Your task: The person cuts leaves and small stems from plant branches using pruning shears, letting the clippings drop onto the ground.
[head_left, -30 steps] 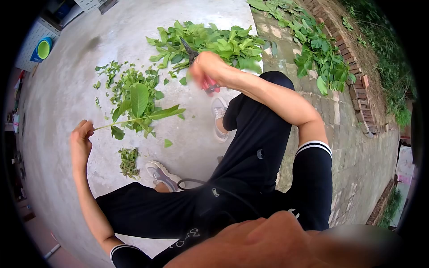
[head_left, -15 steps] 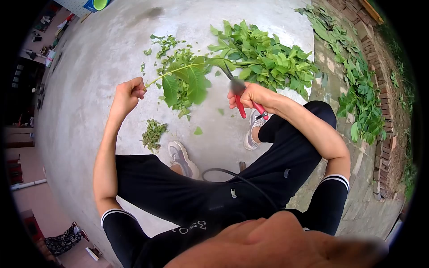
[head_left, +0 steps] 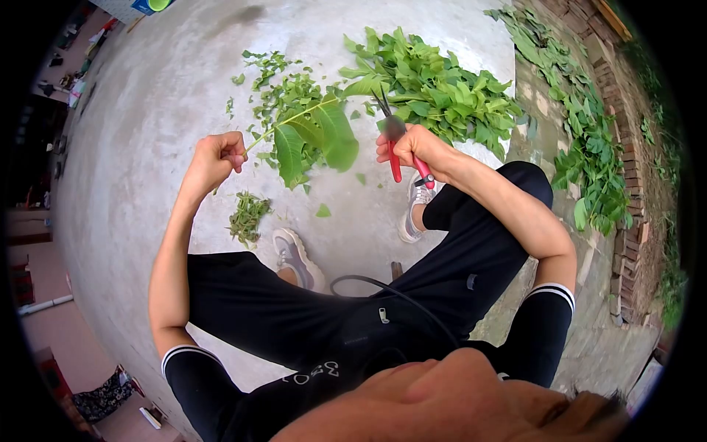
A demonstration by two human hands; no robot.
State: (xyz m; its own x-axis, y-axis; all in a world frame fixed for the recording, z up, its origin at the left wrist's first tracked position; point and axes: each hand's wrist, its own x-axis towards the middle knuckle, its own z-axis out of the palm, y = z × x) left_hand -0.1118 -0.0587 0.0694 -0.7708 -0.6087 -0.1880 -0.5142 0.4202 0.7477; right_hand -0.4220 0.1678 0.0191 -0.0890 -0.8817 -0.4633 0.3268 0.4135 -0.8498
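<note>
Pinched in my left hand (head_left: 219, 160) is the end of a green leafy stem (head_left: 291, 119), which slants up and right with several broad leaves hanging from it. My right hand (head_left: 417, 150) is closed round a pair of red-handled pruning shears (head_left: 395, 151). Their dark blades point up, slightly apart, close to the leaf at the stem's far end; I cannot tell if they touch it. Below the stem lies a scatter of cut leaf pieces (head_left: 283, 87) on the concrete. A small heap of stripped stalks (head_left: 249, 217) lies below my left hand.
A large pile of leafy branches (head_left: 449, 92) lies beyond my right hand. More leafy cuttings (head_left: 593, 177) stretch along a brick edging (head_left: 632, 214) at the right. My shoes (head_left: 298, 258) stand on the concrete floor (head_left: 147, 118), and a black cable (head_left: 368, 280) loops across my lap.
My left hand has moved slightly right, and the stem's leaves have swung right and down. The shears have turned more upright, with their handles closer together.
</note>
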